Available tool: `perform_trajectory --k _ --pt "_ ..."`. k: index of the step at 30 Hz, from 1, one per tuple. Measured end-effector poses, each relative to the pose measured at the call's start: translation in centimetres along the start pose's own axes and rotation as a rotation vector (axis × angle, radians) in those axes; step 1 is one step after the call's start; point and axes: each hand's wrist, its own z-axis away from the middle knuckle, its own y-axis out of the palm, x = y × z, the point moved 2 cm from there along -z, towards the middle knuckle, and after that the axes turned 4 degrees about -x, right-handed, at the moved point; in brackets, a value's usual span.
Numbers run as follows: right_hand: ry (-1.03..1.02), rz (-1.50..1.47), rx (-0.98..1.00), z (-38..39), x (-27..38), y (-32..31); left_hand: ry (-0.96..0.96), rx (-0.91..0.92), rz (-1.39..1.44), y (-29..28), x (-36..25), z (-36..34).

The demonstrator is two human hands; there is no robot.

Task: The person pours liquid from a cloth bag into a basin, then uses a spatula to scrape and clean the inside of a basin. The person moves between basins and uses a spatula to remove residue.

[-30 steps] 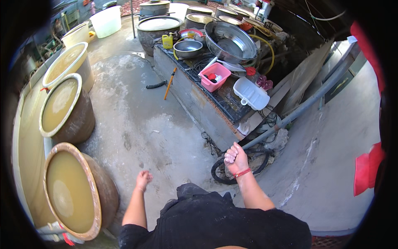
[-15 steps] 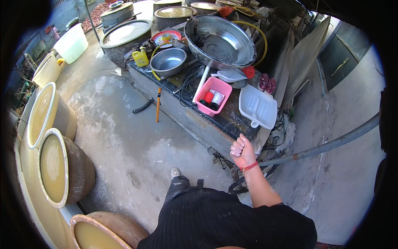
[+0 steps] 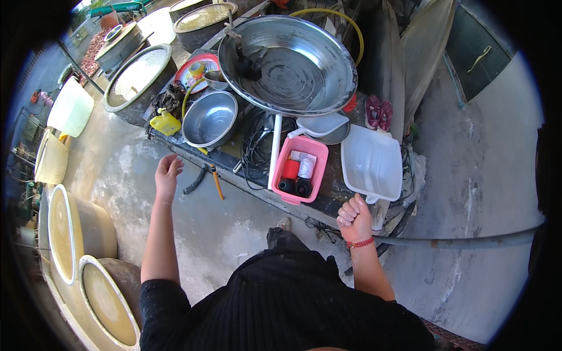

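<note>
My left hand point(image 3: 168, 174) hangs over the concrete floor at the near side of a low platform, fingers slightly bent and apart, holding nothing. Closest to it are a yellow jug point(image 3: 165, 123), a short black hose piece point(image 3: 195, 180) and an orange stick point(image 3: 218, 182). My right hand point(image 3: 356, 216) is curled into a fist with whitish smears on the fingers; whatever may be inside is hidden. Just beyond that fist lies a white plastic tray point(image 3: 372, 164). Left of the tray, a pink basin point(image 3: 316, 188) holds a red item, a white one and dark round ones.
A large metal basin point(image 3: 350, 73) and a smaller metal bowl point(image 3: 186, 131) rest on the platform. A white pipe point(image 3: 275, 149) leans there beside coiled black cable point(image 3: 253, 153). Liquid-filled vats point(image 3: 100, 225) line the left. A grey pipe point(image 3: 462, 240) crosses at right.
My left hand and forearm have come into view. My view has moved closer to the platform, whose things look larger. The right hand stays closed, now near the white tray's edge.
</note>
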Motion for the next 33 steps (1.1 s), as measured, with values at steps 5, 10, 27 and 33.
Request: perform_trajectory --k 5,10,27,33 --pt "-0.113 -0.119 -0.029 -4.9 3.2 2.1 0.179 0.248 0.005 12.0 -8.5 -8.3" --pt "-0.208 -0.139 -0.110 -5.9 4.7 3.3 0.472 0.422 -0.127 20.9 -14.0 -17.2" --pt "-0.799 -0.633 -0.632 -4.9 -8.4 8.6 0.529 0.532 -1.315 54.7 -1.1 -55.8" --pt "-0.948 -0.765 -0.742 -2.4 -12.9 10.5 0.642 0.570 -1.572 56.6 6.0 -59.2"
